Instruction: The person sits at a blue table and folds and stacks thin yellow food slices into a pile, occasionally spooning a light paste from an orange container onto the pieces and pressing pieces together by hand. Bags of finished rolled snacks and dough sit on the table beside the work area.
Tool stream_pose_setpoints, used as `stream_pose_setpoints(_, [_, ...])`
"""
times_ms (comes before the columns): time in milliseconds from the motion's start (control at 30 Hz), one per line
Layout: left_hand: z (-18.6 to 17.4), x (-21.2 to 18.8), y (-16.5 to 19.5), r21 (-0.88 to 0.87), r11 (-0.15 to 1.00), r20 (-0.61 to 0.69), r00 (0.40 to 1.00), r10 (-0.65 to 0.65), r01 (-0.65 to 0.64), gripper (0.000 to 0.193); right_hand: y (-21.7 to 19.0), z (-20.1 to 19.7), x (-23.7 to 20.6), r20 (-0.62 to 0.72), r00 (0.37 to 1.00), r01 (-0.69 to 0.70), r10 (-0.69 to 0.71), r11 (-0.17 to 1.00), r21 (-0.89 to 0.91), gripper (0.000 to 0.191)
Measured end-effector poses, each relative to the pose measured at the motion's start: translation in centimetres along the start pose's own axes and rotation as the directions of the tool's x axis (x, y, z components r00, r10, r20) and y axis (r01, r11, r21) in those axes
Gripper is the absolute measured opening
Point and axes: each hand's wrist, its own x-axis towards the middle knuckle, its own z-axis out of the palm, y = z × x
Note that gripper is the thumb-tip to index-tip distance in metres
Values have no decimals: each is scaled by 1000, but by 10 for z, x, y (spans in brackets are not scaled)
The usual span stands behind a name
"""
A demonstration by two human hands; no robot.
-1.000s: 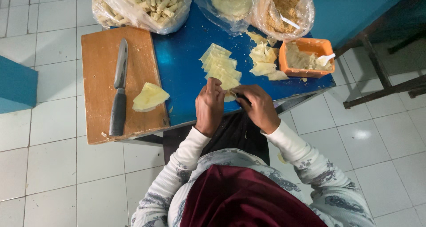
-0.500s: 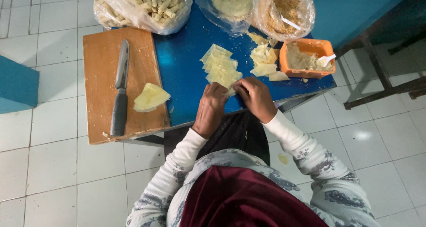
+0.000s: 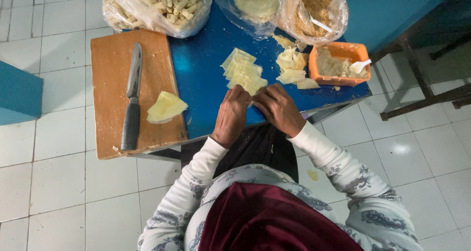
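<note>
On the blue table (image 3: 206,79) – both hands, left hand (image 3: 231,114) and right hand (image 3: 277,109), grip pinching a wrapper stack's (image 3: 244,72) near end, stack running away-left.

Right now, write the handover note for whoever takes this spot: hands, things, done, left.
Left hand and right hand: together at the table edge, fingers on a pale wrapper at the near end of the wrapper stack; grip unclear.
Things: orange tub of filling with spoon, far right; knife and folded wrappers on the cutting board.
Done: bag of finished rolls.
Left: the stacked wrappers.
</note>
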Motion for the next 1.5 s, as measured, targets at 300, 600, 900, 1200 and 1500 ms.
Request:
stream_pose_setpoints(300, [-10, 8, -1, -133, 991, 57, 998, -15, 22, 11, 13, 0, 6, 68, 997, -30, 27, 998, 49, 16])
stream_pose_setpoints(600, [-11, 15, -11, -98, 994, 116, 992, -43, 54, 16, 36, 9, 14, 147, 984, -116, 96, 985, 131, 9])
stream_pose_setpoints(900, [-4, 17, -20, -77, 997, 103, 994, -23, 31, 9, 19, 3, 11, 49, 998, -41, 37, 995, 89, 16])
stream_pose_setpoints(1200, [-8, 12, -9, 0, 999, 48, 998, 42, -42, 14, 3, 7, 0, 29, 999, 31, -25, 975, -220, 27])
stream_pose_setpoints(1500, [-5, -13, 9, 67, 996, 12, 998, -57, 56, 31, -2, 13, -2, 64, 997, -14, 40, 932, -363, 46])
